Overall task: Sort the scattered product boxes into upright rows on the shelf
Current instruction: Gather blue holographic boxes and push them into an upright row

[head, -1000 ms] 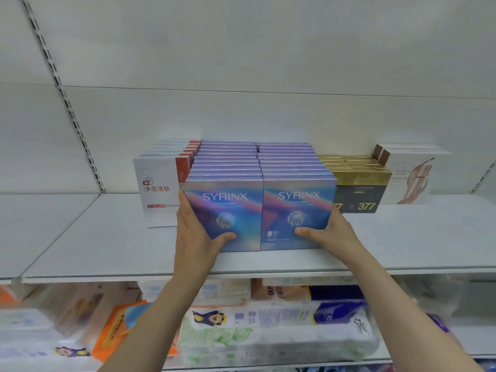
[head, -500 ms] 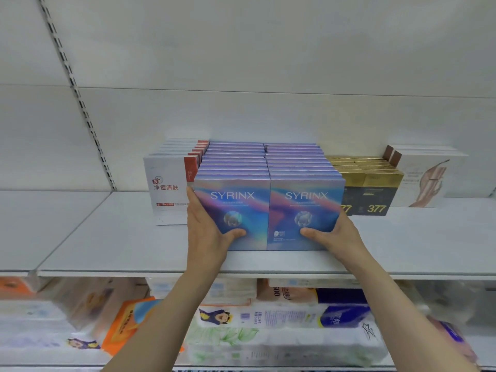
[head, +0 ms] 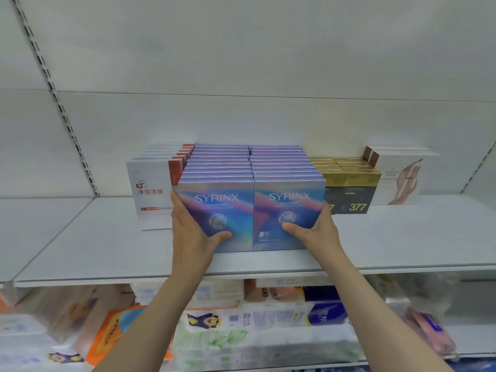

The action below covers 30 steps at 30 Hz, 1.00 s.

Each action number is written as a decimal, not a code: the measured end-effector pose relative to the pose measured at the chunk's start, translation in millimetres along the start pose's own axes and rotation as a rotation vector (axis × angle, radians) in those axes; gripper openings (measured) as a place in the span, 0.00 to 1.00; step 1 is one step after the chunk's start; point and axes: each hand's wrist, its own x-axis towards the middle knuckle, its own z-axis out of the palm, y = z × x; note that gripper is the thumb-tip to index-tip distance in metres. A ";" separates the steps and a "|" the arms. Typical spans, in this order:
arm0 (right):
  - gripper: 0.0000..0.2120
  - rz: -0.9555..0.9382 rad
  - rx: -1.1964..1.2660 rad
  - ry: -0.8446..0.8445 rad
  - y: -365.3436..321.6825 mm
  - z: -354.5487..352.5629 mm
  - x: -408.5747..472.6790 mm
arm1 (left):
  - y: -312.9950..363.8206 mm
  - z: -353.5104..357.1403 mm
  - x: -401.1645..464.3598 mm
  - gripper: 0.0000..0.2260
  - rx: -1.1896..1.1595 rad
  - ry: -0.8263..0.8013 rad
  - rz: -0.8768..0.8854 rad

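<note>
Nearest, packs of tissue and paper rolls (head: 257,334) fill the lower shelf. Above, on the white metal shelf (head: 107,245), the left hand (head: 192,234) clasps the left edge of the front iridescent blue-purple SYRINX box (head: 216,210), thumb on its face; the right hand (head: 315,232) likewise clasps the neighbouring SYRINX box (head: 288,208). Both head upright rows running back. White red-trimmed boxes (head: 154,189) stand left, black-and-gold 377 boxes (head: 351,191) right, and white boxes showing a hand print (head: 400,178) farthest right.
</note>
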 end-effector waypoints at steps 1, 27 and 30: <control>0.40 0.002 -0.002 0.006 -1.4 0.8 -0.1 | 0.5 -0.2 0.0 0.59 0.000 0.000 0.000; 0.29 -0.227 -0.609 -0.307 -111.9 -22.6 97.7 | 84.2 -10.0 96.8 0.47 0.894 -0.445 0.302; 0.28 -0.215 -0.687 -0.354 -113.4 -21.5 110.0 | 90.9 0.6 95.2 0.47 0.873 -0.508 0.303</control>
